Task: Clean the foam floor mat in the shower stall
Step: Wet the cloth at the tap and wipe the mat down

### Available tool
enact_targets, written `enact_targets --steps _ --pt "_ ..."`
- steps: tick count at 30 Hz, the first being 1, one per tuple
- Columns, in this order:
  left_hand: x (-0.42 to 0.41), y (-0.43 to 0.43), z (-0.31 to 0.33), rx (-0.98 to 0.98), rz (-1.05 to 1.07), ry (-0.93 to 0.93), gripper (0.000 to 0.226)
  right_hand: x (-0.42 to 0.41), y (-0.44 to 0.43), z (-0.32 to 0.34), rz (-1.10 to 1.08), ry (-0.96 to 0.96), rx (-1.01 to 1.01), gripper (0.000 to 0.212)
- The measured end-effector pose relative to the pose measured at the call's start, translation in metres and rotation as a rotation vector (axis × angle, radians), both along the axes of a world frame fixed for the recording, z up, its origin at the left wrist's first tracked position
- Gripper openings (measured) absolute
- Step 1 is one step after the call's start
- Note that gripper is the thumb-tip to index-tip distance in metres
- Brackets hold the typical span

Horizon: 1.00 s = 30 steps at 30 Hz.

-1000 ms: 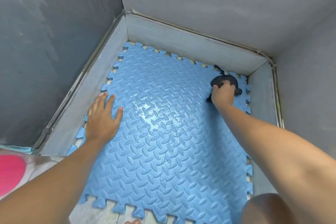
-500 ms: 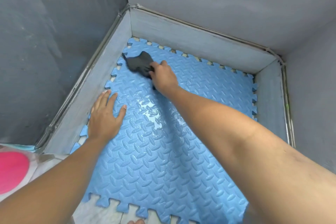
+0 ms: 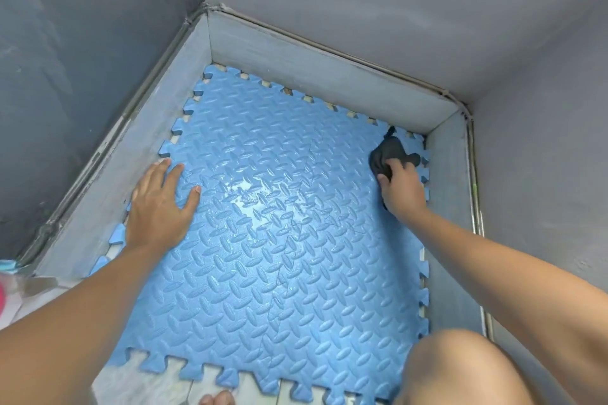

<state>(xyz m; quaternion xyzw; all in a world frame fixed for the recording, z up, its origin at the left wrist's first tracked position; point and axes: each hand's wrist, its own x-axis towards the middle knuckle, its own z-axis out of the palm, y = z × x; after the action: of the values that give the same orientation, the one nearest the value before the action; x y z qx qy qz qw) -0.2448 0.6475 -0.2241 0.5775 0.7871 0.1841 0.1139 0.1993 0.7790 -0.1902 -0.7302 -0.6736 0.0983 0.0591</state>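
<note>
A blue foam floor mat with a raised oval pattern and jigsaw edges covers the shower stall floor. A wet, shiny patch lies near its middle. My left hand rests flat on the mat's left side, fingers spread, holding nothing. My right hand is at the mat's far right corner, closed on a dark grey cloth that presses on the mat. Part of the cloth is hidden under my fingers.
Grey walls enclose the stall on the left, back and right, with a low grey curb around the mat. My knee is at the lower right and my toes at the bottom edge. A pink object sits far left.
My right hand swept the cloth from the far right corner to the far left corner, then back to the far right corner. My left hand stayed flat on the mat.
</note>
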Motion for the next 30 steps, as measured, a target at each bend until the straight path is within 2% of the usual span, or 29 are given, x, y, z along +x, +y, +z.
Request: enact_targets --steps 4,9,11,12,14,20,23,26,28,30 --pt "-0.001 -0.001 0.000 -0.001 0.000 -0.013 0.059 -0.053 -0.066 0.013 0.534 0.062 -0.133 0.035" --pt "-0.001 -0.001 0.001 -0.007 -0.007 -0.017 0.060 -0.075 -0.133 0.021 1.266 0.043 -0.260 0.031" --pt "-0.001 -0.001 0.001 0.002 0.003 -0.032 0.059 -0.071 -0.132 0.020 1.405 0.021 -0.281 0.031" --pt "-0.001 -0.001 0.001 0.005 0.008 -0.039 0.058 -0.066 -0.125 0.019 1.384 0.017 -0.284 0.031" --pt "0.000 -0.001 0.001 0.009 0.009 -0.045 0.058 -0.050 -0.099 0.017 1.179 0.020 -0.250 0.032" --pt "-0.002 -0.001 -0.001 0.012 0.009 -0.046 0.058 0.027 -0.005 0.010 0.128 0.067 -0.078 0.035" --pt "-0.002 -0.001 -0.003 0.007 0.009 -0.032 0.058 0.014 0.019 0.002 -0.220 0.179 -0.035 0.043" --pt "-0.002 -0.001 -0.001 0.008 0.011 -0.037 0.057 -0.046 0.030 -0.001 -0.289 0.252 -0.022 0.042" --pt "-0.002 -0.001 -0.001 0.004 0.009 -0.033 0.057 -0.098 0.029 0.002 -0.200 0.292 -0.012 0.039" --pt "-0.001 -0.001 -0.001 0.001 0.005 -0.032 0.057 -0.147 0.020 0.003 -0.020 0.320 -0.014 0.040"
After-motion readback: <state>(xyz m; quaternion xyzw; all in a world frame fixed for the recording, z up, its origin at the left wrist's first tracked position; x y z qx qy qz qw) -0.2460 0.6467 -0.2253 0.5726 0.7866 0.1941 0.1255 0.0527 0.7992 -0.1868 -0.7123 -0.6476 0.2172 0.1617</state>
